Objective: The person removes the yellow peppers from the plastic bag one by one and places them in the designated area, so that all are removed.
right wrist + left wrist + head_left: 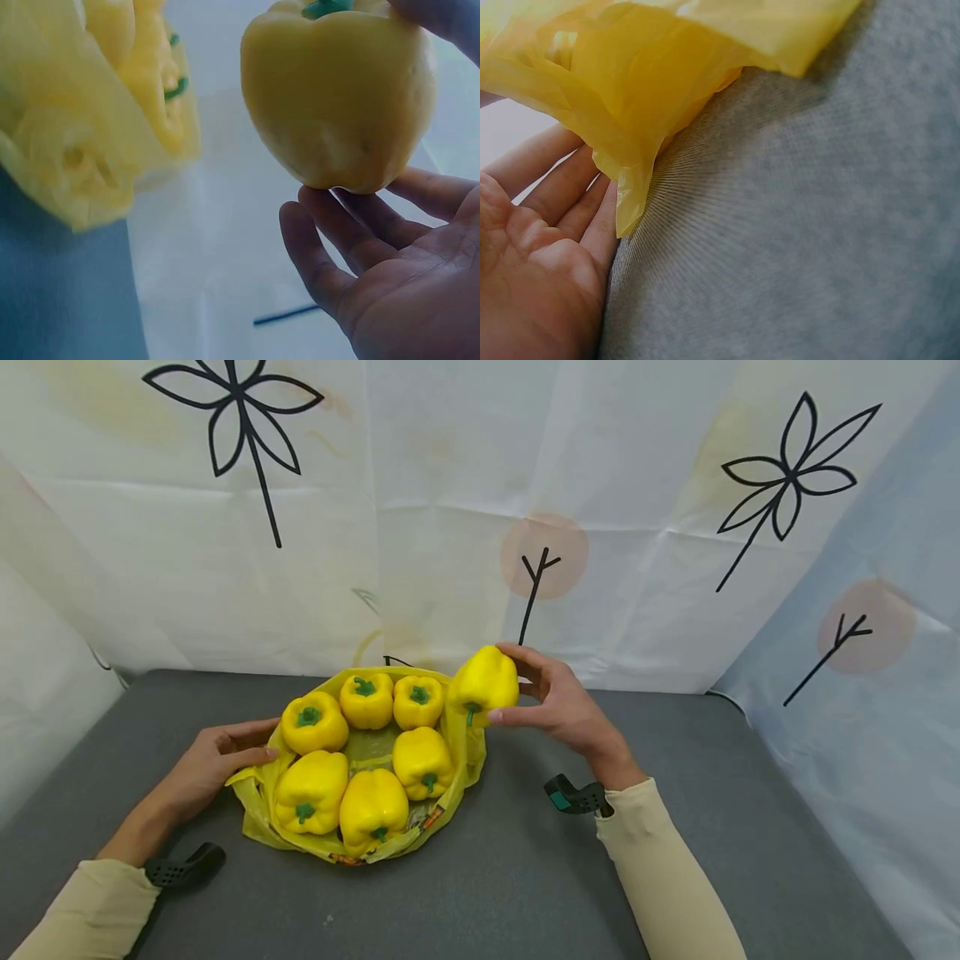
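My right hand [558, 702] holds a yellow bell pepper [486, 678] above the right rim of a yellow plastic bag [468, 752], thumb near the stem end and fingers at the far end. In the right wrist view, the fingertips press against the base of that bell pepper [337, 97]. Several more yellow bell peppers [311, 789] with green stems sit in a ring inside the spread bag. On the bag's left side rests my left hand [217, 764]; the left wrist view has its fingers [559, 184] extended against the thin plastic [634, 112].
The bag stands on a dark grey table [495, 893]. Behind it hangs a pale cloth [435, 468] with printed plants, and another cloth panel [900, 710] slopes along the right. Black bands [573, 795] are at both wrists.
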The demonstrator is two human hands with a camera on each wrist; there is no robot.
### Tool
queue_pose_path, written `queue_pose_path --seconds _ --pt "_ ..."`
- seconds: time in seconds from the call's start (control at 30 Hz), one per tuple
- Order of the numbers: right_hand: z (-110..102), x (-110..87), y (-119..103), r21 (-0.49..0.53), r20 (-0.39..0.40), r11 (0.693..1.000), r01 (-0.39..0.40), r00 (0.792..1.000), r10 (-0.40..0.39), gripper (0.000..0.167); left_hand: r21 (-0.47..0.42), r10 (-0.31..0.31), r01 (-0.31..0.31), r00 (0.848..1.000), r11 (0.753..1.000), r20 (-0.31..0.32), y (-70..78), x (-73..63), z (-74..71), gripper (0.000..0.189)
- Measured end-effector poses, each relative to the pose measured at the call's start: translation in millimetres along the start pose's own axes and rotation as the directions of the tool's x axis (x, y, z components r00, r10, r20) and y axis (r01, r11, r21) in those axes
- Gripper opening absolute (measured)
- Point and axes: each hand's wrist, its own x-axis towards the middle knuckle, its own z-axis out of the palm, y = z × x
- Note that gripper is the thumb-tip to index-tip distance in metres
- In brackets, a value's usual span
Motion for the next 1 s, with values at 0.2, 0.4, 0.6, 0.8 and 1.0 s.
queue_pose_path --seconds 0.2,0.4,0.6,0.8,1.0 --pt "-17.0 -2.6 13.2 0.062 -0.045 0.996 -0.06 0.997 0.062 0.079 -0.013 0.002 -0.002 1.0 1.0 -0.001 0.6 -0.6 -0.4 0.057" --pt "-31.0 -3.9 32.9 0.077 -0.047 0.991 -0.112 0.992 0.116 0.077 -0.014 -0.015 0.015 1.0 1.0 -0.001 1.0 -0.8 -1.3 0.058" --pt "-40.0 -4.7 59.1 0.066 -0.035 0.985 -0.157 0.987 0.159 0.078 0.011 -0.053 0.053 0.999 0.999 -0.003 2.7 -0.2 -1.3 0.06" --pt "-42.2 -6.0 78.5 0.071 -0.031 0.979 -0.192 0.98 0.194 0.079 0.015 -0.047 0.047 0.999 0.999 0.0 2.3 0.3 -1.3 0.059" --pt "-40.2 -6.6 89.0 0.058 -0.023 0.98 -0.19 0.981 0.191 0.079 0.008 -0.043 0.043 0.999 0.999 -0.001 2.3 -0.2 -1.1 0.059"
